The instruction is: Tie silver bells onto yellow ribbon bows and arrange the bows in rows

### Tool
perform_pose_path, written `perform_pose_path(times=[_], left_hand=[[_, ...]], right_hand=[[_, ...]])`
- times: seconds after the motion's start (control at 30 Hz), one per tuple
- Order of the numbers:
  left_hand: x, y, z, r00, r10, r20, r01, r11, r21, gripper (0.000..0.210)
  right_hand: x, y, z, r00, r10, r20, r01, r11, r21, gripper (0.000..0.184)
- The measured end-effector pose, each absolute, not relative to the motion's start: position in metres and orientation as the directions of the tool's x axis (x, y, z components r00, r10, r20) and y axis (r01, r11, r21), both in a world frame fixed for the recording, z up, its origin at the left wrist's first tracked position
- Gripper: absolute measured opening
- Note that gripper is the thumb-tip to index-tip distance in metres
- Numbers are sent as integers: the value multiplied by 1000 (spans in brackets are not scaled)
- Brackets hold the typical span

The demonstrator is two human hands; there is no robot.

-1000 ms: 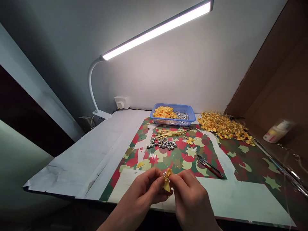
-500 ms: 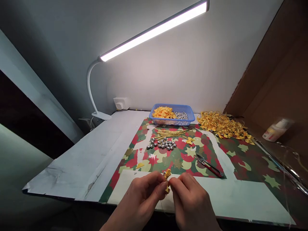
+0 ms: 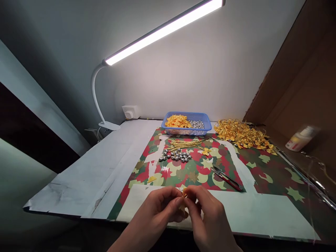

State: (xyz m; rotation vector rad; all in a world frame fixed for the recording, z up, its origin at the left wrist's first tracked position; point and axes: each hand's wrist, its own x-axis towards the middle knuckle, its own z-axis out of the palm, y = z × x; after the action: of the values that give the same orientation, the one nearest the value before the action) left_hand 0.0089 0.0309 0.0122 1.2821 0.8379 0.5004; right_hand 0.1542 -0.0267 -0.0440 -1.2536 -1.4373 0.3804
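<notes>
Close to the table's front edge, my left hand and my right hand meet fingertip to fingertip. Between them is a small yellow ribbon bow, mostly covered by the fingers. Thumb and forefinger of my left hand pinch it from the left. The right thumb and forefinger are closed on its upper right part. A thin strand and a shiny bit show at the top of the bow. Beyond the hands lie several silver bells or beads, a bundle of gold cords and a loose yellow bow.
Red-handled thread snips lie right of centre. At the back stands a blue basket with yellow bows and silver beads. A heap of gold corded bows is to its right, near a white bottle. An LED lamp hangs above.
My right fingers have moved up over the bow, which is now more covered and sits between both hands. The view has shifted slightly.
</notes>
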Motion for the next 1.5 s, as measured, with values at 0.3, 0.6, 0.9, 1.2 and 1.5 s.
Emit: perform_pose_path(times=[0.3, 0.6, 0.9, 1.2, 1.5], left_hand=[[13, 31, 7, 593, 797, -116, 332, -111, 937, 25], [10, 24, 4, 607, 790, -88, 359, -173, 917, 20], [5, 27, 7, 687, 717, -119, 416, -254, 873, 23], [6, 27, 8, 671, 720, -178, 300, -45, 953, 23], [2, 29, 7, 539, 785, -304, -14, 369, 929, 30]], right_hand=[[150, -21, -45, 228, 908, 352, 324, 270, -907, 21], [148, -22, -45, 167, 931, 325, 376, 244, -894, 15], [168, -21, -19, -96, 989, 113, 170, 128, -977, 18], [165, -22, -26, 131, 972, 196, 167, 173, -971, 22], [164, -27, -25, 298, 954, -17, -487, 137, -862, 26]])
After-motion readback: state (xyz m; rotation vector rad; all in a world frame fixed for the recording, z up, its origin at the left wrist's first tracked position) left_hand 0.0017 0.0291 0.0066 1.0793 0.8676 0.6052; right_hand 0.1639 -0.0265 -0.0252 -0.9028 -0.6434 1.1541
